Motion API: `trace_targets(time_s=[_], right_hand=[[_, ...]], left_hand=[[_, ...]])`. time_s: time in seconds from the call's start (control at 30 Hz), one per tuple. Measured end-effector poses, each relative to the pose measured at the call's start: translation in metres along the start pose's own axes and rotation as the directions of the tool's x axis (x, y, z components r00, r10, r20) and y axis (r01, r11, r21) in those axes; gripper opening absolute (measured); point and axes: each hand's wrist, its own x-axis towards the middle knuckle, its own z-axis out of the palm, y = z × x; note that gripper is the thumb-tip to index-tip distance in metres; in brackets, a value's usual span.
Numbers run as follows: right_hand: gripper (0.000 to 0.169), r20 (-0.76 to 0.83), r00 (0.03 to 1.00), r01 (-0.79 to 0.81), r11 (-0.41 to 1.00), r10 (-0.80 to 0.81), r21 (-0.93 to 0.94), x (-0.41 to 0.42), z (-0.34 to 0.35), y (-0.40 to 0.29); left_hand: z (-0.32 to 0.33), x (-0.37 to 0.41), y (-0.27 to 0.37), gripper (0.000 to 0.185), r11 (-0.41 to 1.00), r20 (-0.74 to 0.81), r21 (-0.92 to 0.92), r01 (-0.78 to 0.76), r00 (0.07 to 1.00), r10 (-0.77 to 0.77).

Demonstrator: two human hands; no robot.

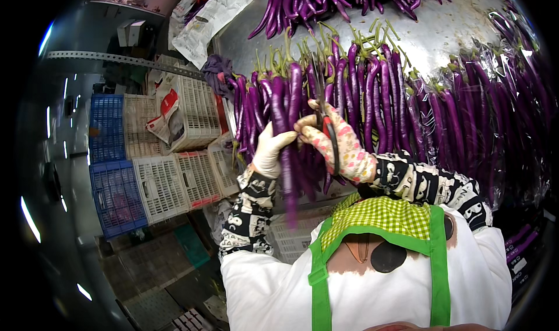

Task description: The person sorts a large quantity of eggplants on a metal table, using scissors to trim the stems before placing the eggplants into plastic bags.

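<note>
Long purple eggplants (284,169) hang from my left hand (268,154), which wears a white glove and pinches them near the middle. Their lower ends are blurred. My right hand (345,145), in a flower-print glove, has scissors (335,149) with black and red handles looped on it. The blades point away from me, over the stems. The right fingertips meet the left thumb at the held eggplants. Beyond both hands lies a row of loose eggplants (384,99) with green stems. Some of that row is hidden behind my hands.
Bagged eggplants (476,108) in clear plastic lie to the right. A further pile of eggplants (305,3) rests across the metal table (430,38). A purple cloth (217,75) lies at its left edge. White crates (198,108) and blue crates (118,200) stand left.
</note>
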Motion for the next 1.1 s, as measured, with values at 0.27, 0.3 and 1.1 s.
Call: trace_targets(time_s=[0.27, 0.3, 1.1], right_hand=[[0.055, 0.077, 0.882, -0.265, 0.626, 0.464, -0.734, -0.003, -0.053, -0.066], [0.054, 0.078, 0.865, -0.263, 0.581, 0.495, -0.770, -0.002, -0.054, -0.066], [0.044, 0.335, 0.803, 0.124, 0.412, 0.493, -0.903, -0.012, -0.060, -0.059]], left_hand=[[-0.052, -0.063, 0.044, 0.058, 0.875, -0.026, 0.483, -0.028, 0.999, 0.047], [-0.052, -0.067, 0.045, 0.057, 0.855, -0.025, 0.518, -0.016, 0.999, 0.034], [-0.044, -0.112, 0.039, 0.058, 0.616, -0.146, 0.776, 0.138, 0.989, -0.037]])
